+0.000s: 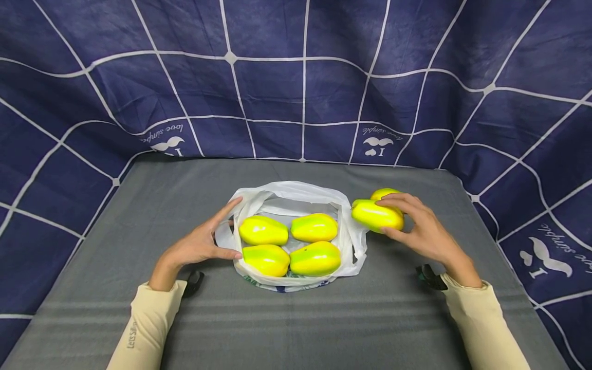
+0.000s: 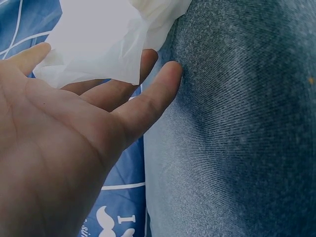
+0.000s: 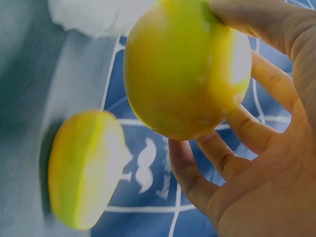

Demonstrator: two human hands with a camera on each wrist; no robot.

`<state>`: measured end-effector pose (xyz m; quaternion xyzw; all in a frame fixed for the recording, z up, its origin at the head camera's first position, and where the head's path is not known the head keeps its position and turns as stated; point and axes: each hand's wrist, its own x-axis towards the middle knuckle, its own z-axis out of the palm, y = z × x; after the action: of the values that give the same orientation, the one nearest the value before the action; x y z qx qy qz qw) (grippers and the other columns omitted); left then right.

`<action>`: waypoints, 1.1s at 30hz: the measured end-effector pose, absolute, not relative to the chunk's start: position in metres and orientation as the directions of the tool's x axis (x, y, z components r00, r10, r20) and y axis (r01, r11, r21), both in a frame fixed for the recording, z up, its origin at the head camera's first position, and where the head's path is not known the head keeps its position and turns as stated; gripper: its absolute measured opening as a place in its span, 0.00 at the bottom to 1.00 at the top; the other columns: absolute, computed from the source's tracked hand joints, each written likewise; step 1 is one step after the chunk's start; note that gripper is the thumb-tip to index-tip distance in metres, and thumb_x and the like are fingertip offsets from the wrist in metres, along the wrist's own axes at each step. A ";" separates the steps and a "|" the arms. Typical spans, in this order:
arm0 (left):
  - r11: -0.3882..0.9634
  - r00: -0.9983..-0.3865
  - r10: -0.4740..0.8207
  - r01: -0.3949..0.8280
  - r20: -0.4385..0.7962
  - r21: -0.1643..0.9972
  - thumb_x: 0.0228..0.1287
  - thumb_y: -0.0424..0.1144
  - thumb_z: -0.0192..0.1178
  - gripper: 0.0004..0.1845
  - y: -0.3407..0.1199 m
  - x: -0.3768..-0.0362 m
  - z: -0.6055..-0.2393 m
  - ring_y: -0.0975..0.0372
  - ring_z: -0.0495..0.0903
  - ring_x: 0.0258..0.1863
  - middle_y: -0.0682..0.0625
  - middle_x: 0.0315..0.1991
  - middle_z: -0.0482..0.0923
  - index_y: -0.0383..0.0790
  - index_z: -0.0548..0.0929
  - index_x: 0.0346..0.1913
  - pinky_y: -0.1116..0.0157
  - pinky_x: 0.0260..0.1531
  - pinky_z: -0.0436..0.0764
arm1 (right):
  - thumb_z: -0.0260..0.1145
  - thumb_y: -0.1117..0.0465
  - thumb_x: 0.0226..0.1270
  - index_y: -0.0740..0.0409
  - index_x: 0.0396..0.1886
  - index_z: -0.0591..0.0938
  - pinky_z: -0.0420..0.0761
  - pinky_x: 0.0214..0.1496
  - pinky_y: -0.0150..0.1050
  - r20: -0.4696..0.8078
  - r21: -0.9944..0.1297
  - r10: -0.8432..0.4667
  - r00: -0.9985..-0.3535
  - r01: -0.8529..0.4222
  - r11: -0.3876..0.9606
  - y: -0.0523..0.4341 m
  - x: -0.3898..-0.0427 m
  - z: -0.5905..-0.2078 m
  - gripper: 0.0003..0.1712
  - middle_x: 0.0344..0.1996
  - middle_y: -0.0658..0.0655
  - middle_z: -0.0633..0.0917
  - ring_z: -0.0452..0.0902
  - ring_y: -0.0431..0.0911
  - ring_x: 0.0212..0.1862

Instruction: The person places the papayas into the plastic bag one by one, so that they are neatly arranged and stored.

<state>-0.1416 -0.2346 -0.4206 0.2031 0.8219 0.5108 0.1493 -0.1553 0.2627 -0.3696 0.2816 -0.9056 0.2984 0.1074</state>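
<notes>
A white plastic bag (image 1: pixel 296 191) lies with its mouth spread wide, and several yellow-green papayas (image 1: pixel 316 258) sit inside it in two rows. My left hand (image 1: pixel 203 242) is at the bag's left side, thumb and fingers spread along the rim. In the left wrist view, the fingers are fairly straight against the white plastic (image 2: pixel 103 39). My right hand (image 1: pixel 423 226) grips another papaya (image 1: pixel 376 215) between thumb and fingers, just right of the bag. Behind that one, a further papaya (image 1: pixel 385 193) is partly covered in the head view; the right wrist view shows this papaya (image 3: pixel 86 170) on the grey cloth.
Grey cloth (image 1: pixel 287 329) covers the table. A dark blue curtain (image 1: pixel 268 92) with white lines rises along the back and both sides. A black strap piece (image 1: pixel 431 277) shows at the right wrist, and another black piece (image 1: pixel 193 283) at the left.
</notes>
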 end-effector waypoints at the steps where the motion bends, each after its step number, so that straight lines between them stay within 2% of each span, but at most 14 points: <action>1: 0.394 -0.873 0.486 0.182 -0.036 0.901 0.48 0.41 0.80 0.65 -0.235 -0.142 -0.421 0.44 0.62 0.74 0.46 0.81 0.44 0.66 0.43 0.80 0.42 0.67 0.63 | 0.82 0.65 0.49 0.46 0.62 0.81 0.61 0.64 0.25 0.361 -0.481 -0.457 -0.813 -0.582 0.655 0.259 -0.156 -0.368 0.37 0.60 0.51 0.79 0.70 0.48 0.63; 5: 0.397 -0.874 0.485 0.182 -0.037 0.900 0.48 0.41 0.80 0.65 -0.235 -0.142 -0.420 0.44 0.61 0.74 0.47 0.81 0.43 0.66 0.43 0.80 0.42 0.68 0.62 | 0.81 0.64 0.50 0.48 0.61 0.81 0.62 0.65 0.28 0.354 -0.489 -0.507 -0.786 -0.617 0.617 0.241 -0.160 -0.362 0.36 0.61 0.51 0.79 0.70 0.47 0.64; 7: 0.397 -0.875 0.482 0.173 -0.045 0.901 0.47 0.42 0.81 0.66 -0.235 -0.142 -0.420 0.45 0.61 0.75 0.48 0.81 0.42 0.67 0.43 0.80 0.45 0.69 0.63 | 0.81 0.63 0.51 0.48 0.61 0.81 0.63 0.65 0.29 0.347 -0.496 -0.530 -0.774 -0.631 0.596 0.232 -0.161 -0.360 0.35 0.61 0.51 0.78 0.70 0.46 0.63; 10: 0.385 -0.874 0.483 0.162 -0.049 0.909 0.47 0.41 0.81 0.66 -0.235 -0.142 -0.419 0.47 0.61 0.75 0.49 0.81 0.44 0.66 0.44 0.80 0.58 0.68 0.67 | 0.80 0.61 0.54 0.48 0.62 0.80 0.65 0.65 0.32 0.334 -0.500 -0.566 -0.753 -0.651 0.571 0.218 -0.163 -0.357 0.33 0.62 0.49 0.77 0.69 0.45 0.63; 13: 0.371 -0.873 0.486 0.156 -0.049 0.916 0.46 0.41 0.81 0.66 -0.235 -0.142 -0.419 0.49 0.61 0.75 0.49 0.81 0.45 0.66 0.44 0.80 0.72 0.64 0.67 | 0.78 0.60 0.57 0.48 0.63 0.80 0.67 0.66 0.40 0.321 -0.499 -0.610 -0.725 -0.676 0.542 0.202 -0.165 -0.353 0.32 0.62 0.50 0.77 0.69 0.46 0.64; 15: 0.371 -0.871 0.489 0.161 -0.046 0.914 0.47 0.41 0.81 0.66 -0.235 -0.142 -0.419 0.49 0.62 0.74 0.49 0.81 0.45 0.66 0.44 0.80 0.76 0.61 0.67 | 0.77 0.59 0.59 0.48 0.64 0.79 0.68 0.65 0.47 0.301 -0.497 -0.639 -0.708 -0.688 0.529 0.190 -0.167 -0.351 0.31 0.62 0.50 0.77 0.69 0.48 0.65; 19: 0.384 -0.872 0.488 0.180 -0.034 0.906 0.47 0.41 0.81 0.66 -0.236 -0.142 -0.420 0.47 0.63 0.74 0.47 0.81 0.46 0.66 0.44 0.80 0.76 0.61 0.67 | 0.75 0.56 0.63 0.46 0.64 0.79 0.69 0.65 0.52 0.257 -0.504 -0.679 -0.688 -0.695 0.513 0.166 -0.171 -0.348 0.29 0.63 0.50 0.77 0.68 0.49 0.66; 24: 0.392 -0.875 0.484 0.193 -0.024 0.899 0.47 0.42 0.81 0.65 -0.237 -0.141 -0.421 0.47 0.63 0.73 0.46 0.81 0.47 0.65 0.45 0.80 0.75 0.62 0.67 | 0.73 0.53 0.64 0.45 0.64 0.79 0.69 0.66 0.52 0.226 -0.523 -0.700 -0.678 -0.690 0.500 0.139 -0.182 -0.346 0.28 0.62 0.48 0.78 0.69 0.47 0.65; 33: 0.417 -0.877 0.478 0.181 -0.046 0.890 0.47 0.44 0.81 0.65 -0.235 -0.140 -0.417 0.48 0.63 0.74 0.50 0.81 0.44 0.67 0.44 0.80 0.57 0.68 0.67 | 0.73 0.51 0.64 0.46 0.64 0.80 0.70 0.66 0.52 0.166 -0.516 -0.704 -0.690 -0.669 0.534 0.110 -0.191 -0.353 0.28 0.60 0.50 0.80 0.73 0.48 0.63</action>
<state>-0.1396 -0.2347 -0.4175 0.1990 0.8287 0.5017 0.1480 -0.1905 0.1102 -0.3534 0.3924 -0.8753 0.2811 -0.0309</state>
